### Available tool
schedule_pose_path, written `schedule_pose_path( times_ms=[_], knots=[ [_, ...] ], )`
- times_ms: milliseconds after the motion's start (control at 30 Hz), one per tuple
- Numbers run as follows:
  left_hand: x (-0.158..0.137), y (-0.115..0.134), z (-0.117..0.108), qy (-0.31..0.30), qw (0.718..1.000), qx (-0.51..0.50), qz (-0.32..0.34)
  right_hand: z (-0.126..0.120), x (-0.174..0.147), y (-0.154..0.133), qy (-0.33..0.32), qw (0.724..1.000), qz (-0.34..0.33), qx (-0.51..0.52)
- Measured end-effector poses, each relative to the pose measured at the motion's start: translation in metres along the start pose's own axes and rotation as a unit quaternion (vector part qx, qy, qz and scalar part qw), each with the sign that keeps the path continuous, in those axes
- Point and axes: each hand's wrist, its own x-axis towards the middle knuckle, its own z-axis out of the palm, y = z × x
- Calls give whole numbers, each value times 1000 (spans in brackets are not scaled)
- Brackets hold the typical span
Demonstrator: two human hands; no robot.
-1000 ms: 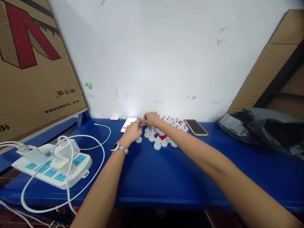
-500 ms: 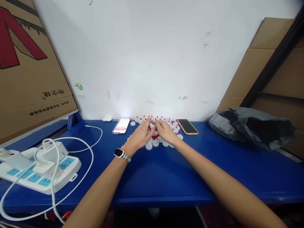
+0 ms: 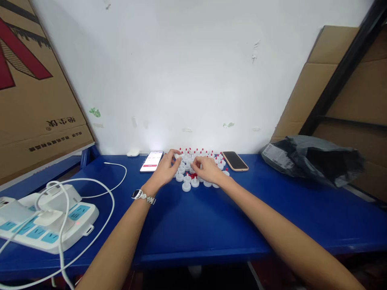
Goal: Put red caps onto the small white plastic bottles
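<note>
White nozzle caps (image 3: 186,187), many with small red tips, stand crowded together on the blue table (image 3: 193,225). My left hand (image 3: 165,168) is at the left side of the cluster, thumb and fingers closed on a white cap (image 3: 179,156). Over the middle of the cluster, my right hand (image 3: 208,168) has its fingertips pinched together and pointing down. What they grip, if anything, is hidden. Just under the right fingers lie several loose red tips (image 3: 193,175) among the caps.
A lit phone (image 3: 152,161) lies left of the caps, a dark-screened phone (image 3: 235,160) to their right. A power strip (image 3: 57,225) with looping white cables takes up the left side. A grey plastic bag (image 3: 311,161) rests at the right, and a white wall (image 3: 193,80) rises behind.
My hands were together over the caps and have come apart. The left has moved left with a white cap; the right stays over the cluster. The view has shifted slightly.
</note>
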Motion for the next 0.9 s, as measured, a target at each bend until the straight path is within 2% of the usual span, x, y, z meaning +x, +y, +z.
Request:
schedule_pose_path(
  times_ms=[100,200,300,400,500,600,733,900],
  knots=[
    [0,-7,-1,-17,1000,11,7,2,2,-4,-11,1000,-2,3],
    [1,-12,-5,-14,1000,-5,13,1,9,-14,9,995,-3,96],
    [1,-12,-11,1,1000,-23,21,5,24,-29,2,980,-13,198],
    [2,-16,-17,22,999,-22,10,13,48,-40,-6,972,-28,233],
    [3,-28,-20,47,998,34,-14,24,73,-40,-5,984,-33,176],
    [4,-44,-18,39,994,98,-13,37,91,-32,-29,997,-27,65],
    [3,-56,-12,-26,989,143,-35,54,101,-22,-101,991,-31,-81],
    [3,-54,-8,-96,976,179,-81,59,108,-17,-123,983,-40,-127]
  ],
)
